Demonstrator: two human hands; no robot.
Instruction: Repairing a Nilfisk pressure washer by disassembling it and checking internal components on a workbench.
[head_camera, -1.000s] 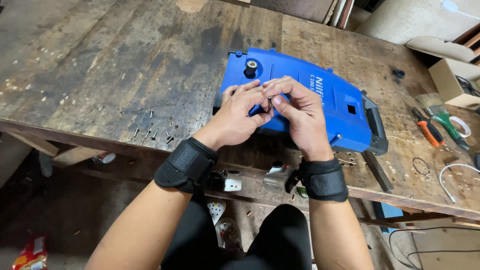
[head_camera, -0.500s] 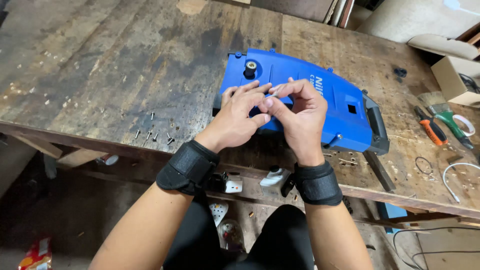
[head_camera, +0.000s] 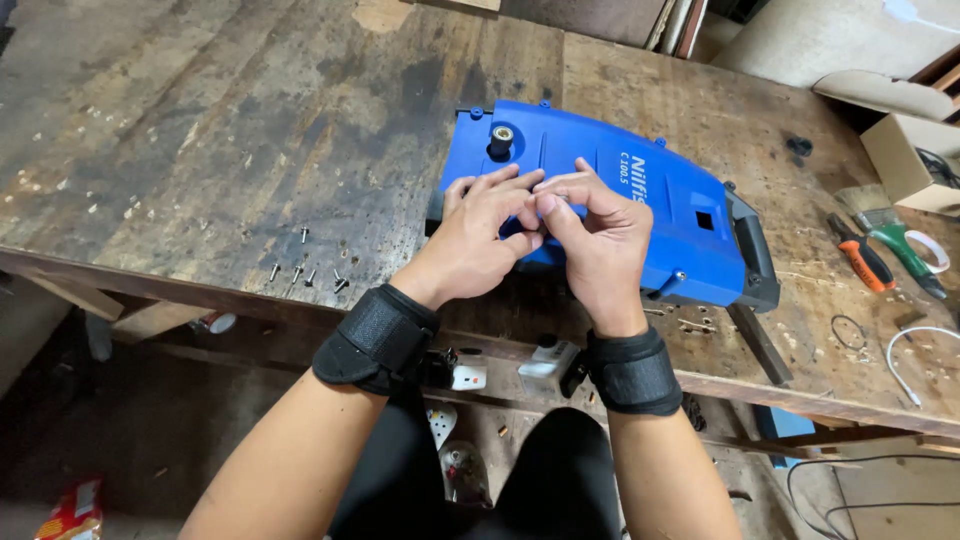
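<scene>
A: What is seen nearest the counter's (head_camera: 200, 130) front edge?

B: Both wrists are wrapped in black bands. Just beyond them the left hand (head_camera: 478, 235) and the right hand (head_camera: 592, 235) are brought together, fingertips meeting over the near part of the blue plastic housing (head_camera: 640, 215). Something very small appears to be pinched between them; what it is cannot be told, as it is hidden by the fingers.

A: So the hands are closed?

B: The fingers of both are curled and pressed tip to tip, not spread. Whether a part is truly clamped cannot be confirmed.

A: How should such fine work be handled well?

B: In judgement, the wrists should be kept braced low against the housing, the small piece held square, and little force used, so nothing is dropped over the front edge.

A: Where is the housing laid, and how is it aimed?

B: It is laid flat near the front edge, right of the middle. Its long axis is run from far-left to near-right; the end with the brass-coloured fitting (head_camera: 501, 138) is pointed to the far left, the black handle (head_camera: 755, 250) to the right.

A: And beyond?

B: Loose screws (head_camera: 305, 270) are scattered left of it; orange-handled pliers (head_camera: 860, 255) and a cardboard box (head_camera: 905, 160) are lying toward the right edge.
</scene>
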